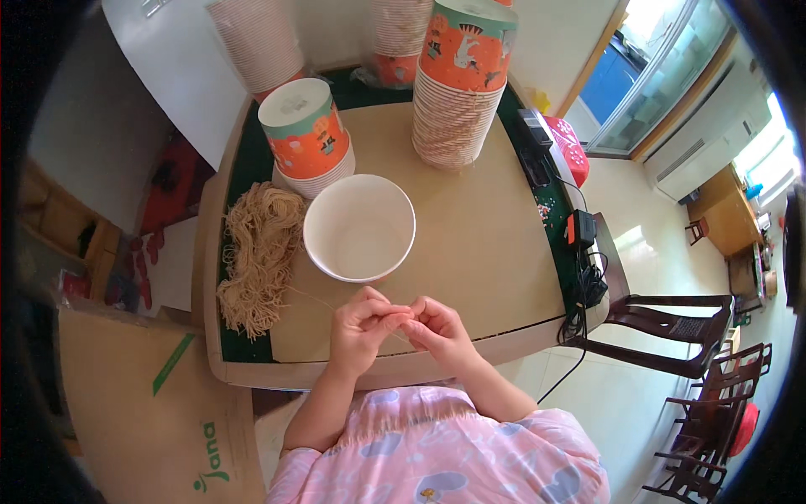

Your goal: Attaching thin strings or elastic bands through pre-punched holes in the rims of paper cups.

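My left hand (pixel 364 326) and my right hand (pixel 436 331) meet at the near edge of the table, fingertips pinched together. Between them runs a thin beige string (pixel 312 297), which trails left toward a heap of beige strings (pixel 261 252). Both hands are closed on this string; its exact hold at the fingertips is partly hidden. Just beyond my hands a white paper tub (pixel 359 227) stands upright, mouth up, with nothing visible inside. Behind it to the left, a short stack of orange and green paper tubs (pixel 309 139) stands upside down.
A tall stack of paper tubs (pixel 464 80) rises at the far middle, with wrapped stacks (pixel 256 42) behind. Power strips and black cables (pixel 579 277) line the table's right side. A large cardboard box (pixel 159 403) stands at the lower left, and a dark wooden chair (pixel 672 323) at the right.
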A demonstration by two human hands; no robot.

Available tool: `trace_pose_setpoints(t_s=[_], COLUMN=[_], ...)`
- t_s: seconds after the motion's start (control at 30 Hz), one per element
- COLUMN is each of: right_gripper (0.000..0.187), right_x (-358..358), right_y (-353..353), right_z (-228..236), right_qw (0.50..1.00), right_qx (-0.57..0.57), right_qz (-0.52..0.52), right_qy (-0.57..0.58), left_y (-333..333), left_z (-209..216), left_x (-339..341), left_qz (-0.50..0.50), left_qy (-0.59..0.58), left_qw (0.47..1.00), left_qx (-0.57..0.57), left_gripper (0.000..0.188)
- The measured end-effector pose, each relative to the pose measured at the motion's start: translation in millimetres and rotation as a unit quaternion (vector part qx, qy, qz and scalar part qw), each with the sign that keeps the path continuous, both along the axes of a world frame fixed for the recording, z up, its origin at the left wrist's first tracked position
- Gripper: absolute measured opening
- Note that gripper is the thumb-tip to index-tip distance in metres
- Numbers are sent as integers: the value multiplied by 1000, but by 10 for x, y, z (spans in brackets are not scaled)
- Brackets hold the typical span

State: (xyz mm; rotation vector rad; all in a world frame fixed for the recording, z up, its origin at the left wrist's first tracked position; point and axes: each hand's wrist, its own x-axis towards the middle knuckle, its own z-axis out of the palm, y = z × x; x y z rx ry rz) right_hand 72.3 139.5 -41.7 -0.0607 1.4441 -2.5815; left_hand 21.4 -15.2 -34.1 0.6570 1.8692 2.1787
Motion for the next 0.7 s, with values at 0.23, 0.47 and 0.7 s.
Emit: trace_pose_setpoints(t_s=[0.23, 0.47, 0.7], right_gripper=[7, 5, 6], right_x=[27, 30, -24], right_y=[-116, -134, -148], right_z=[-134, -144, -108], right_qw=[979, 970, 974], right_qx=[142, 182, 157], right_qz=[-138, -149, -162], right_qy=[44, 60, 28], left_y=[130, 90, 76], left_z=[93, -10, -26], left_x=[83, 38, 22], left_qz=[174, 124, 85], left_qy=[223, 182, 114], left_qw=[932, 952, 971], left_qx=[-226, -213, -192], left_gripper=[28, 31, 23])
